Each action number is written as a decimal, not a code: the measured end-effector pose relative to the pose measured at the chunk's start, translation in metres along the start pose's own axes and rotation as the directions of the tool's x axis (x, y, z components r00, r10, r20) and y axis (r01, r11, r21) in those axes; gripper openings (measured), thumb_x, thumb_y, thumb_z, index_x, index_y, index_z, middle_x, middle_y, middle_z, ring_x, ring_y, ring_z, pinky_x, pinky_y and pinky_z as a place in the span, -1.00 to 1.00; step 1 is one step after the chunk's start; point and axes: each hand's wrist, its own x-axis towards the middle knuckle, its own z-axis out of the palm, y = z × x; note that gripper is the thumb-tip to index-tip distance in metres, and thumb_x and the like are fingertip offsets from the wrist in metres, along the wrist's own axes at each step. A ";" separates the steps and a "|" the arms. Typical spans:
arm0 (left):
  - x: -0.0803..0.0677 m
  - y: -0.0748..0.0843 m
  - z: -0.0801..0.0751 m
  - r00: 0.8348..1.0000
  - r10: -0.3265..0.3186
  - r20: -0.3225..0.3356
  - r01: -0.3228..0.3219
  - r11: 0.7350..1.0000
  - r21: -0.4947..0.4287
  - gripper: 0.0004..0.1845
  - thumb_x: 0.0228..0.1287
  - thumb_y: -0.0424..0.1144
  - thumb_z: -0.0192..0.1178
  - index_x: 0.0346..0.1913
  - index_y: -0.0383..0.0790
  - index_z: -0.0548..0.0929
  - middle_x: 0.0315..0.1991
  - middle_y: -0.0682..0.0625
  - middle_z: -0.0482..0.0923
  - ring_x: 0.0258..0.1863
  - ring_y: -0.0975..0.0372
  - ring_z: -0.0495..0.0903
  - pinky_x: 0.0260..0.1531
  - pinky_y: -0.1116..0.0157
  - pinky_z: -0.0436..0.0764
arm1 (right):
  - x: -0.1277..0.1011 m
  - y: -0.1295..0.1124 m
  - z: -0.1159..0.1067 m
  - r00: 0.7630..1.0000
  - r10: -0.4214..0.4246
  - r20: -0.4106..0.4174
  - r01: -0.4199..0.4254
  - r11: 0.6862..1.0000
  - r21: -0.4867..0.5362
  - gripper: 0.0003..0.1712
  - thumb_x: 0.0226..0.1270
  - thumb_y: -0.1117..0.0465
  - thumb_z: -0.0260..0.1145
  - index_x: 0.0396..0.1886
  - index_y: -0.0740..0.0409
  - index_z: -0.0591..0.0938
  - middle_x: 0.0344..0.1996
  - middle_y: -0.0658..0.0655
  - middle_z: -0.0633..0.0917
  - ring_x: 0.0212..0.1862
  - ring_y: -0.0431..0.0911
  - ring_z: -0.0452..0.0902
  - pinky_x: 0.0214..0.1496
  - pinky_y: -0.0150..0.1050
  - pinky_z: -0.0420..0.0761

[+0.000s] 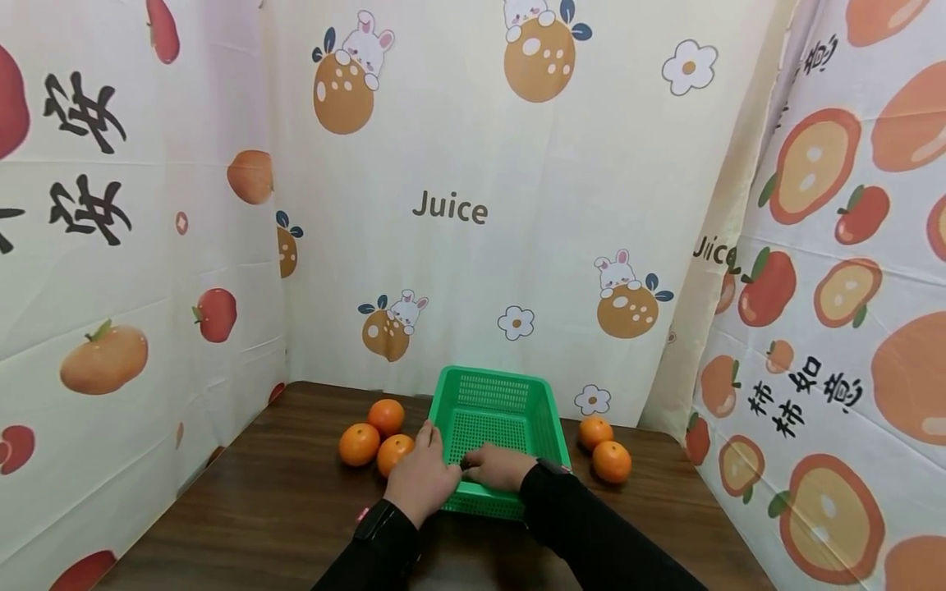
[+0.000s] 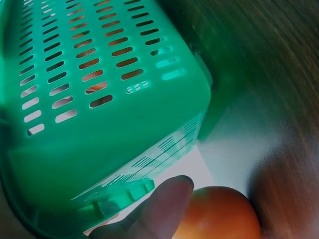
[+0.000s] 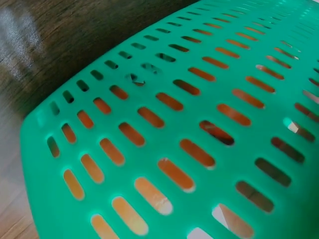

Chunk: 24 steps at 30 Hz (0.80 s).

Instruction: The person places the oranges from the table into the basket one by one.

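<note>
A green perforated basket [image 1: 491,377] stands on the dark wooden table [image 1: 281,509], empty as far as I can see. My left hand [image 1: 432,455] grips its near left corner, and one finger [image 2: 164,204] lies along the outer wall [image 2: 99,149] just beside an orange [image 2: 219,214]. My right hand [image 1: 488,466] holds the near rim, fingers curled over it. The right wrist view shows only the slotted basket wall [image 3: 199,124] up close. Three oranges [image 1: 359,443] lie left of the basket, two oranges [image 1: 612,461] right of it.
Fruit-printed curtains [image 1: 458,205] close off the table at the back and on both sides. Bare wood lies in front of the basket, toward me.
</note>
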 end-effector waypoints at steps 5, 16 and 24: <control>0.002 0.002 -0.001 1.000 -0.011 -0.004 0.011 1.000 0.004 -0.17 0.39 -0.02 0.11 0.63 -0.38 0.29 0.70 -0.25 0.10 -0.52 0.14 0.46 -0.58 0.18 0.39 | 0.001 0.005 -0.002 1.000 -0.018 -0.009 0.018 1.000 0.001 -0.57 0.71 -0.06 0.10 0.31 -0.08 0.72 0.24 0.01 0.75 0.34 -0.02 0.62 0.38 -0.04 0.58; 0.004 0.000 0.006 0.999 -0.030 0.020 0.029 1.000 0.006 -0.14 0.41 0.04 0.13 0.63 -0.38 0.27 0.71 -0.26 0.06 -0.56 0.15 0.47 -0.57 0.18 0.44 | -0.007 0.009 0.002 0.999 -0.013 -0.050 0.015 0.999 0.031 -0.59 0.67 -0.14 0.15 0.27 -0.16 0.73 0.23 -0.01 0.71 0.33 0.00 0.56 0.33 -0.02 0.57; 0.002 0.003 0.003 0.999 -0.032 0.018 0.032 0.999 -0.005 -0.14 0.43 0.05 0.16 0.64 -0.38 0.27 0.71 -0.26 0.07 -0.56 0.15 0.48 -0.57 0.18 0.46 | -0.018 0.006 -0.002 0.998 -0.004 -0.068 0.008 0.999 0.049 -0.59 0.67 -0.14 0.15 0.27 -0.14 0.73 0.19 -0.02 0.71 0.22 -0.07 0.56 0.24 -0.05 0.59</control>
